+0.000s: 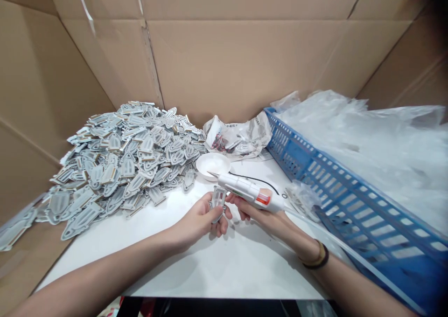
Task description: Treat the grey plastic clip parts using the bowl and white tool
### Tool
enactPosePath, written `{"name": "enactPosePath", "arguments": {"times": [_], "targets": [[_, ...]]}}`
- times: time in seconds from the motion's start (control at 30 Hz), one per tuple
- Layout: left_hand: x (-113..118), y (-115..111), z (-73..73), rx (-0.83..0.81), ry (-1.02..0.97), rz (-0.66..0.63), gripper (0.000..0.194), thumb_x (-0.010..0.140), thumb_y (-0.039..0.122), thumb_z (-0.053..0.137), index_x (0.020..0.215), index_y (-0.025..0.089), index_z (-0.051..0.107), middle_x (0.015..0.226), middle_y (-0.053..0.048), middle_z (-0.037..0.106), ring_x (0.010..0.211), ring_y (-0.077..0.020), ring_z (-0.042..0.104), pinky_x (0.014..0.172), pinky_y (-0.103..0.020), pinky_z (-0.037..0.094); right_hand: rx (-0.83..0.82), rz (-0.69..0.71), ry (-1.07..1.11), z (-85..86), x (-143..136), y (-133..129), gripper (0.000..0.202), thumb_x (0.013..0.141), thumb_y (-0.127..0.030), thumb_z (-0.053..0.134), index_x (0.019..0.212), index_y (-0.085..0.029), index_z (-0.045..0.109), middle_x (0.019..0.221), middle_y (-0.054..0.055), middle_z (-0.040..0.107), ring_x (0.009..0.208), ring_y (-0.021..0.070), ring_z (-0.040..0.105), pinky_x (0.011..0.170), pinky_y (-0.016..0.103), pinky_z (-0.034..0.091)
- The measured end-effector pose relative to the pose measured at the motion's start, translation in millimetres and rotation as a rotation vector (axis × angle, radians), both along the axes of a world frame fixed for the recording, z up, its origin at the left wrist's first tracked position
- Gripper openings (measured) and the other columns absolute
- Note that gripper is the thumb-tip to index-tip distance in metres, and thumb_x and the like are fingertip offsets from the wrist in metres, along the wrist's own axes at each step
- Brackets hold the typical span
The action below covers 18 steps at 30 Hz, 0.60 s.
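Note:
My left hand (pixel 211 219) is in the middle above the white table, its thumb and fingers closed on a small grey bullet-shaped piece (pixel 218 198) with slots in it. My right hand (pixel 257 212), just to the right, grips a white electric hand tool (pixel 241 187) with an orange-red patch and a thin pointed tip, its exact kind unclear. The tool's tip points left, past the top of the grey piece and over the near rim of a white bowl (pixel 206 159). Some right fingers are hidden beneath the tool. A large heap of similar grey pieces (pixel 140 154) lies at left.
A blue slatted crate (pixel 325 172) with clear plastic bags (pixel 371 135) runs along the right. Crumpled printed paper (pixel 241 133) lies behind the bowl. A black cord (pixel 257 179) crosses the table. A small bag of pieces (pixel 303 198) lies beside the crate. Cardboard walls (pixel 252 65) enclose the table.

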<state>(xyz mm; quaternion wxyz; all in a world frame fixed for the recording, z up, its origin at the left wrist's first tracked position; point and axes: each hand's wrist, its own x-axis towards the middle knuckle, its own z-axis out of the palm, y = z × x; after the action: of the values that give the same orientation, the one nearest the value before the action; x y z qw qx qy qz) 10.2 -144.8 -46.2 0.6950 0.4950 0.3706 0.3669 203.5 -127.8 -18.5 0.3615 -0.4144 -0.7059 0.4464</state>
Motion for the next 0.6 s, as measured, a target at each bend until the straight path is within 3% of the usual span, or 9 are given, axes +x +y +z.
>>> {"name": "enactPosePath", "arguments": {"times": [0.2,0.37,0.5,0.6], "targets": [[1.0,0.2,-1.3,0.040,0.044,-0.090,0.048,0.084,0.056,0.066,0.102,0.019,0.040,0.087,-0.002,0.061,0.050,-0.0068,0.051,0.047,-0.023,0.036,-0.043,0.085,0.065,6.5,-3.9,-4.7,0.033,0.086,-0.051,0.058,0.074,-0.021,0.063,0.057,0.000,0.058,0.051,0.0123,0.052,0.050,0.026,0.044],[2.1,-3.3,1.4,0.022,0.083,-0.175,0.039,0.088,0.045,0.063,0.107,0.019,0.041,0.082,0.001,0.058,0.047,-0.0044,0.043,0.046,-0.023,0.031,-0.181,0.186,0.079,-4.7,-4.4,-3.6,0.037,0.082,-0.057,0.064,0.083,-0.020,0.066,0.062,0.001,0.063,0.052,0.0129,0.055,0.049,0.025,0.044],[2.0,-5.2,4.9,-0.030,0.088,-0.176,0.038,0.088,0.038,0.063,0.112,0.019,0.040,0.078,0.004,0.054,0.047,-0.0036,0.041,0.047,-0.023,0.027,-0.158,0.176,0.053,-8.6,-4.3,-2.9,0.045,0.083,-0.063,0.062,0.076,-0.019,0.063,0.060,0.000,0.060,0.051,0.0109,0.053,0.049,0.023,0.042],[1.5,-4.8,5.5,-0.055,0.079,-0.173,0.048,0.088,0.039,0.063,0.122,0.018,0.037,0.079,0.004,0.053,0.048,-0.0038,0.040,0.047,-0.023,0.026,-0.117,0.124,0.004,-7.8,-2.9,-2.0,0.048,0.085,-0.065,0.058,0.078,-0.018,0.064,0.057,-0.001,0.056,0.051,0.0105,0.051,0.050,0.023,0.041]]}}
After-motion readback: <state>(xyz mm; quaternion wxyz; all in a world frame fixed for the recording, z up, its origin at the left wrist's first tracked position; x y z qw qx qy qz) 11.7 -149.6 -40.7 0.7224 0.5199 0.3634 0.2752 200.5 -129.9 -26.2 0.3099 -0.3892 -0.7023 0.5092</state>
